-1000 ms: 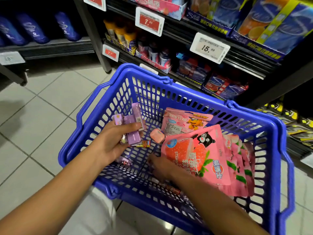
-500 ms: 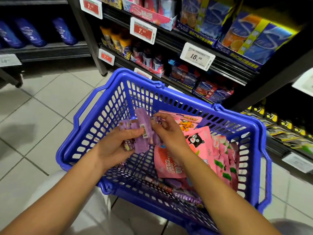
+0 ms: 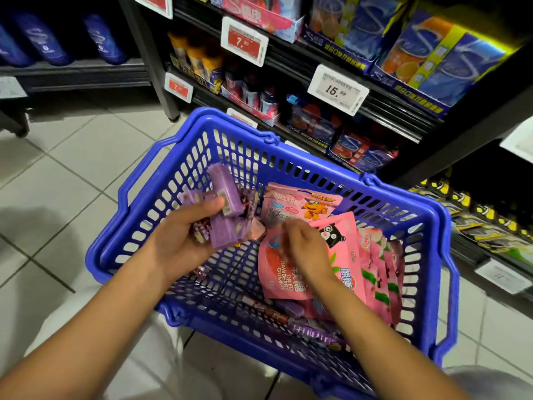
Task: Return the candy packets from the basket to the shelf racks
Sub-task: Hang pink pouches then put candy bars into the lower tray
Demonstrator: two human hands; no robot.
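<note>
1. Head view: a blue basket [image 3: 161, 226] fills the middle of the frame, standing in front of dark shelf racks [image 3: 389, 108] that run from 12 to 3 o'clock.
2. The left hand [image 3: 184, 241] sits over the basket's 9 o'clock side, fingers and thumb clamped round a bunch of purple candy packets [image 3: 225, 215]. The bunch sticks out of the hand toward 1 o'clock, raised off the basket floor.
3. The right hand [image 3: 305, 249] hovers at the basket's centre, just at 3 o'clock of the purple bunch and apart from it. It is motion-blurred, fingers curled downward over the pink gummy bags [image 3: 288, 275]; I cannot tell whether it grips anything.
4. The pink gummy bags lie stacked against the basket's 3 o'clock wall, under and beyond the right hand. One bag with a cartoon figure [image 3: 302, 202] lies at 12 o'clock of that hand.
5. More loose small purple and dark packets [image 3: 314, 330] lie on the basket floor at 6 o'clock, below the right forearm.
6. White price tags [image 3: 338, 89] hang on the shelf edges at 12 o'clock of the basket.
</note>
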